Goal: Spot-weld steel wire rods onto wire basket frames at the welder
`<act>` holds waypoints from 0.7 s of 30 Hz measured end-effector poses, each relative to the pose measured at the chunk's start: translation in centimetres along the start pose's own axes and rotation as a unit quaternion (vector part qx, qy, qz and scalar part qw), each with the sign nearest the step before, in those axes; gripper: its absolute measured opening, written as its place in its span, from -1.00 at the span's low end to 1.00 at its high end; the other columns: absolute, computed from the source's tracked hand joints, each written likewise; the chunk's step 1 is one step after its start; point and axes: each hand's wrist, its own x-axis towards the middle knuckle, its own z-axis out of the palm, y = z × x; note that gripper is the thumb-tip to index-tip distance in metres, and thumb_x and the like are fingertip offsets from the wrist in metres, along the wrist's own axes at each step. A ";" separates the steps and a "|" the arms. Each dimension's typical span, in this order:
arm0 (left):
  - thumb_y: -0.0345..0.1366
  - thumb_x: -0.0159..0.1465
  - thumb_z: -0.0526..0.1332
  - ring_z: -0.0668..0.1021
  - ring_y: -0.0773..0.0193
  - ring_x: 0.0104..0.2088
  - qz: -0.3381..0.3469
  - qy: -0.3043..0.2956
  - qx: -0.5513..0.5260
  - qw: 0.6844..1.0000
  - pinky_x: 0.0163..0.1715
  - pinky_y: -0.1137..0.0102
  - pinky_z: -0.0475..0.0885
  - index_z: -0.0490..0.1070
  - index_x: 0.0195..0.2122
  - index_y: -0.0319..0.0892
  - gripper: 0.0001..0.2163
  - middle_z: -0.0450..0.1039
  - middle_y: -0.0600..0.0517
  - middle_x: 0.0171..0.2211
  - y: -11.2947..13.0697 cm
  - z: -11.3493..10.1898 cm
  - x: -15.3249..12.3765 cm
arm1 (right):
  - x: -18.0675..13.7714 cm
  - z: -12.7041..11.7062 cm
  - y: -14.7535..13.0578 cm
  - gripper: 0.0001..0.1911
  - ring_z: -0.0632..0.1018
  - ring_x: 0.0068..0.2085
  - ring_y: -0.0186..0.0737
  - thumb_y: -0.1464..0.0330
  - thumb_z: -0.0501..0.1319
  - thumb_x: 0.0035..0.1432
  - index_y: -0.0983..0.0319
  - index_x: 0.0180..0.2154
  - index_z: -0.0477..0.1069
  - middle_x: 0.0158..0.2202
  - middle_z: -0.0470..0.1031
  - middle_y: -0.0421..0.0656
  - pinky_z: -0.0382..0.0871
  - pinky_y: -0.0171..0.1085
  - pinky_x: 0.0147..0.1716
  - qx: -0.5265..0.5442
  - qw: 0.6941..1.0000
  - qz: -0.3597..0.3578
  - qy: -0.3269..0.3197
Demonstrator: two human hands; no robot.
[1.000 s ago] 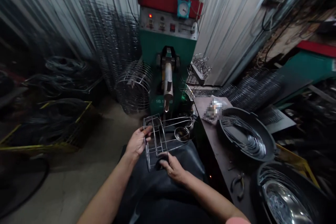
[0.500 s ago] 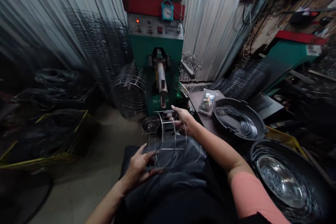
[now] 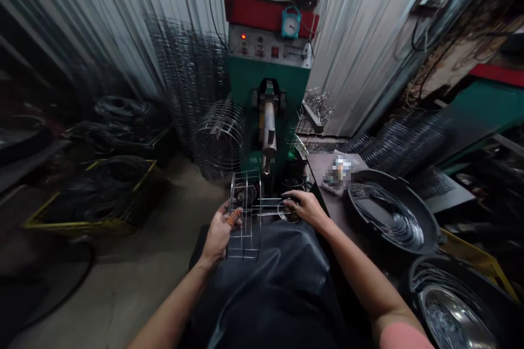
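Observation:
A wire frame point(image 3: 244, 253) of thin bright metal, with curved hoops joined by straight rods, is held above my lap, which a black apron point(image 3: 282, 262) covers. My left hand point(image 3: 219, 234) grips its left side, thumb over the wires; a brownish wrap is around one finger. My right hand point(image 3: 306, 208) pinches the right ends of the rods, close to a small ring; whether the ring belongs to the frame I cannot tell. Just beyond the frame stands a green spot welding machine point(image 3: 245, 73), its electrode arm point(image 3: 268, 128) pointing toward me.
Black round tubs point(image 3: 426, 245) of wire rods stand at right, one with a steel bowl point(image 3: 454, 319) of small parts. A plastic bag point(image 3: 339, 172) lies on the side table point(image 3: 321, 163). Wire coils point(image 3: 221, 139) sit left of the machine, a yellow-edged crate point(image 3: 92, 223) further left.
The view has swung left. The wire frame has been turned, its hoops now by my left hand, and my left fingers have closed on it. My right hand has shifted to the rod ends.

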 end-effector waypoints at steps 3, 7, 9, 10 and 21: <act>-0.05 -0.04 0.30 0.35 0.36 -0.58 0.004 0.008 0.033 0.999 -0.47 0.42 0.26 0.30 -0.11 -0.22 -0.48 0.30 0.17 -0.64 -0.5 0.5 1.4 | 1.8 1.8 2.0 -0.86 0.53 -0.31 -0.23 0.27 0.21 0.06 0.18 -0.40 0.49 -0.39 0.54 -0.18 0.34 -0.31 -0.27 0.011 0.997 -0.006 0.080; -0.03 -0.03 0.28 0.31 0.37 -0.60 0.010 0.035 0.071 0.997 -0.43 0.42 0.23 0.36 -0.30 -0.24 -0.61 0.27 0.16 -0.70 -1.1 0.9 3.3 | 3.9 2.7 3.9 -0.80 0.51 -0.40 -0.26 0.22 0.22 0.04 0.19 -0.50 0.46 -0.48 0.52 -0.20 0.32 -0.32 -0.35 0.029 0.993 0.003 0.117; -0.03 -0.04 0.28 0.30 0.37 -0.60 0.007 0.043 0.070 0.997 -0.43 0.42 0.22 0.36 -0.37 -0.22 -0.64 0.27 0.16 -0.70 -1.2 1.3 4.1 | 4.6 3.1 4.6 -0.77 0.50 -0.42 -0.26 0.19 0.21 0.04 0.19 -0.52 0.45 -0.49 0.51 -0.20 0.31 -0.31 -0.36 0.030 0.993 0.006 0.115; -0.04 -0.05 0.29 0.30 0.37 -0.60 0.002 0.047 0.067 0.997 -0.43 0.42 0.22 0.36 -0.40 -0.21 -0.66 0.27 0.15 -0.70 -1.2 1.6 4.4 | 4.9 3.2 4.9 -0.76 0.50 -0.42 -0.26 0.18 0.21 0.05 0.19 -0.52 0.45 -0.49 0.51 -0.20 0.31 -0.31 -0.36 0.027 0.993 0.007 0.114; 0.00 -0.12 0.30 0.21 0.43 -0.70 -0.054 0.062 0.024 0.996 -0.64 0.45 0.11 0.28 -0.58 -0.17 -0.66 0.18 0.18 -0.72 -1.8 3.6 7.9 | 8.1 2.4 8.1 -0.72 0.47 -0.37 -0.24 0.13 0.19 0.06 0.19 -0.50 0.45 -0.45 0.50 -0.17 0.27 -0.29 -0.34 -0.019 0.995 0.002 0.096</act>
